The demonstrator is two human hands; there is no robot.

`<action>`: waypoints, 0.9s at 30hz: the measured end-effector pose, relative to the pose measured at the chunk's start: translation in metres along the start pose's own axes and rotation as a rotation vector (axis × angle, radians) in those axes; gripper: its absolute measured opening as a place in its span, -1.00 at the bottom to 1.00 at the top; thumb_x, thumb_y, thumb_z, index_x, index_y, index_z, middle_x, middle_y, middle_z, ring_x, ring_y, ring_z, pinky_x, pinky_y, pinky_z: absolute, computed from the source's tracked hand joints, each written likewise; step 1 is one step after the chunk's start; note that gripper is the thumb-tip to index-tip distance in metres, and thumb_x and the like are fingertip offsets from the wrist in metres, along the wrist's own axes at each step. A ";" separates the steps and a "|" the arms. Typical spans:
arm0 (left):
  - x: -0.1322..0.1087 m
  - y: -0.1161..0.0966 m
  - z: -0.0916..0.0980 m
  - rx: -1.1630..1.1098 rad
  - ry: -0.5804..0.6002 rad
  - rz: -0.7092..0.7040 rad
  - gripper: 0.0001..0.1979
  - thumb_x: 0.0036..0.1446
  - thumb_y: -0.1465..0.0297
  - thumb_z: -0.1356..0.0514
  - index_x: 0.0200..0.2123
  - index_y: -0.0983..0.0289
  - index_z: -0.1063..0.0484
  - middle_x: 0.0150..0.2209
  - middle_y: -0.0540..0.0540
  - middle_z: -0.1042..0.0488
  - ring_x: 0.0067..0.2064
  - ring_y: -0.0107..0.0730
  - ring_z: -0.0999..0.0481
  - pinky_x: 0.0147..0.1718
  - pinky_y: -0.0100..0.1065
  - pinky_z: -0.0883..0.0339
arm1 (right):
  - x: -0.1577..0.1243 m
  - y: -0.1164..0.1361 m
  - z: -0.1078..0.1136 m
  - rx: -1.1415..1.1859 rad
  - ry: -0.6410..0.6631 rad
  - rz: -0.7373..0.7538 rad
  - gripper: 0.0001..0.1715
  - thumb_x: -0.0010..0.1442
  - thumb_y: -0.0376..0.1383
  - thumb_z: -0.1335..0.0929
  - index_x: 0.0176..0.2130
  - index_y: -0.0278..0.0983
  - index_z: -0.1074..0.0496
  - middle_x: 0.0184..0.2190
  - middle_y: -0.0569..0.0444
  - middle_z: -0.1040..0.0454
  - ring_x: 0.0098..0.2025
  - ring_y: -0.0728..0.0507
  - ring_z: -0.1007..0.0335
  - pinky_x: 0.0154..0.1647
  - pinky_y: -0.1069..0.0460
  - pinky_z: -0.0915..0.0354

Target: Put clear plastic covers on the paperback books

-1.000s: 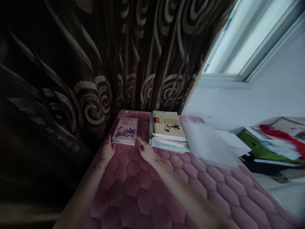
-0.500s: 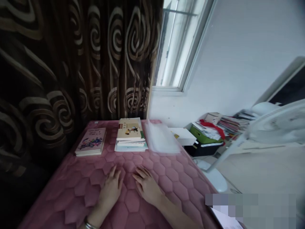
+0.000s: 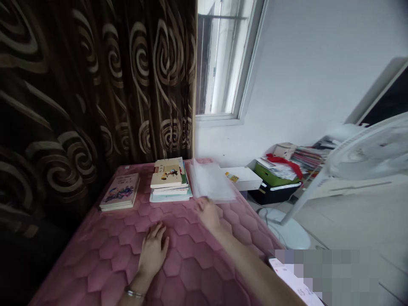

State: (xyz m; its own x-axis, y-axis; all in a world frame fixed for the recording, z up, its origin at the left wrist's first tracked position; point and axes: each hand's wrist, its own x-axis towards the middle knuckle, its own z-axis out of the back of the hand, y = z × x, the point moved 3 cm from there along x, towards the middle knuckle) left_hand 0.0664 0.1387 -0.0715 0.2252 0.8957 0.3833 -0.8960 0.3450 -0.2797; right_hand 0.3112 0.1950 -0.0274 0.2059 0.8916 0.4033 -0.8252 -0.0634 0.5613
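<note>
My left hand (image 3: 152, 250) lies flat on the pink quilted cover (image 3: 174, 280), fingers stretched forward and holding nothing; a bangle circles its wrist. Further out, my right hand (image 3: 206, 212) is at the near edge of a stack of clear plastic sheets (image 3: 213, 182). Motion smears its fingers, so I cannot tell whether they touch the sheets. Left of the sheets sits a stack of books (image 3: 170, 178), a cream illustrated cover on top. A smaller pile with a pink illustrated book (image 3: 121, 191) on top lies at the far left.
A dark curtain (image 3: 143, 76) hangs behind the covered surface. To the right are a white box (image 3: 244, 179), a dark bin (image 3: 274, 194) with a green bag (image 3: 270, 176), and a white fan (image 3: 366, 148). A lit phone screen (image 3: 293, 280) shows at lower right.
My right hand has moved forward and right from the cover to the near edge of the plastic sheets. My left hand still rests on the cover. The view has shifted slightly.
</note>
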 end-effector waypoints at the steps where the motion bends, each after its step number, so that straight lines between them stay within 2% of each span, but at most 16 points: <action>1: 0.000 -0.001 0.001 -0.008 0.006 0.013 -0.62 0.20 0.34 -0.01 0.02 0.27 -0.44 0.14 0.20 -0.40 0.16 -0.14 -0.36 0.12 -0.03 -0.25 | 0.016 -0.008 0.002 -0.024 -0.027 -0.063 -0.73 0.17 -0.37 -0.30 -0.12 -0.31 -0.49 -0.15 -0.09 -0.52 -0.12 -0.17 -0.44 -0.01 0.00 -0.28; 3: 0.000 -0.001 0.002 -0.027 0.020 0.034 -0.63 0.20 0.35 -0.02 0.02 0.26 -0.44 0.13 0.18 -0.40 0.17 -0.15 -0.35 0.12 -0.04 -0.24 | 0.044 -0.023 0.002 -0.045 -0.047 -0.120 -0.66 0.16 -0.37 -0.31 -0.07 -0.43 -0.47 -0.10 -0.21 -0.50 -0.06 -0.24 -0.41 0.04 -0.05 -0.24; 5: 0.001 -0.001 0.004 -0.053 0.032 0.053 -0.64 0.19 0.37 -0.02 0.00 0.25 -0.45 0.13 0.16 -0.41 0.18 -0.18 -0.34 0.13 -0.07 -0.24 | 0.062 -0.033 -0.002 -0.056 -0.044 -0.147 -0.63 0.10 -0.41 -0.33 -0.07 -0.46 -0.48 -0.08 -0.24 -0.50 -0.06 -0.26 -0.42 0.03 -0.04 -0.24; 9: 0.001 0.000 0.006 -0.096 0.050 0.083 -0.66 0.19 0.41 -0.03 -0.01 0.22 -0.46 0.12 0.14 -0.42 0.16 -0.22 -0.35 0.10 -0.09 -0.26 | 0.072 -0.041 -0.012 -0.045 -0.066 -0.167 -0.66 0.05 -0.45 -0.33 -0.15 -0.33 -0.55 -0.10 -0.11 -0.54 -0.11 -0.19 -0.46 -0.06 0.05 -0.27; 11: 0.001 0.000 0.006 -0.105 0.061 0.093 -0.66 0.19 0.42 -0.03 -0.01 0.22 -0.46 0.13 0.15 -0.41 0.17 -0.21 -0.35 0.09 -0.08 -0.26 | 0.072 -0.043 -0.012 -0.026 -0.110 -0.196 -0.71 0.06 -0.43 -0.32 -0.22 -0.29 -0.57 -0.18 -0.07 -0.57 -0.19 -0.15 -0.48 -0.13 0.07 -0.29; 14: 0.001 -0.001 0.006 -0.113 0.069 0.108 -0.66 0.19 0.43 -0.03 0.00 0.22 -0.46 0.13 0.15 -0.40 0.16 -0.21 -0.35 0.10 -0.07 -0.26 | 0.074 -0.047 0.001 0.016 -0.231 -0.266 -0.71 0.13 -0.38 -0.26 -0.26 -0.33 -0.57 -0.37 -0.11 -0.58 -0.33 -0.15 -0.50 -0.24 0.05 -0.30; 17: 0.000 -0.002 0.008 -0.119 0.053 0.098 -0.66 0.19 0.45 -0.03 -0.01 0.22 -0.46 0.12 0.15 -0.41 0.15 -0.23 -0.37 0.10 -0.06 -0.26 | 0.070 -0.049 0.028 0.088 -0.392 -0.283 -0.56 0.24 -0.26 -0.17 -0.17 -0.46 -0.51 -0.44 -0.16 -0.56 -0.43 -0.16 -0.47 -0.33 0.01 -0.30; 21: -0.001 -0.003 0.009 -0.133 0.020 0.087 -0.68 0.18 0.47 -0.05 -0.04 0.21 -0.47 0.10 0.14 -0.44 0.14 -0.22 -0.39 0.08 -0.07 -0.28 | 0.039 -0.038 0.075 0.186 -0.582 -0.176 -0.43 0.30 -0.12 -0.10 -0.07 -0.47 -0.44 -0.20 -0.20 -0.54 -0.45 -0.07 -0.43 -0.35 0.04 -0.30; 23: -0.002 -0.002 0.009 -0.142 0.006 0.089 -0.69 0.17 0.47 -0.06 -0.05 0.21 -0.48 0.09 0.13 -0.44 0.13 -0.21 -0.39 0.09 -0.06 -0.28 | 0.007 -0.023 0.096 0.182 -0.677 -0.035 -0.49 0.29 -0.09 -0.18 -0.10 -0.42 -0.47 -0.22 -0.17 -0.55 -0.42 -0.08 -0.41 -0.33 0.03 -0.30; 25: -0.002 0.000 0.008 -0.157 -0.014 0.080 -0.69 0.16 0.48 -0.07 -0.06 0.21 -0.48 0.09 0.13 -0.45 0.14 -0.21 -0.39 0.11 -0.05 -0.26 | -0.033 0.000 0.107 0.097 -0.640 0.201 -0.62 0.28 -0.16 -0.23 -0.13 -0.34 -0.49 -0.25 -0.12 -0.57 -0.37 -0.11 -0.43 -0.28 0.02 -0.30; 27: -0.002 0.002 0.006 -0.182 -0.039 0.060 -0.69 0.15 0.50 -0.07 -0.08 0.23 -0.49 0.07 0.14 -0.46 0.13 -0.23 -0.40 0.12 -0.07 -0.27 | -0.076 0.022 0.105 0.016 -0.504 0.431 -0.74 0.27 -0.29 -0.25 -0.13 -0.27 -0.49 -0.26 -0.05 -0.58 -0.33 -0.11 -0.45 -0.23 0.00 -0.30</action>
State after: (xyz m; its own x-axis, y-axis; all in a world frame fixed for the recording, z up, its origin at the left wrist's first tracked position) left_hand 0.0616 0.1356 -0.0674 0.1551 0.9060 0.3938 -0.8225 0.3392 -0.4565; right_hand 0.3324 0.0792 0.0301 0.0833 0.4666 0.8806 -0.8817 -0.3772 0.2833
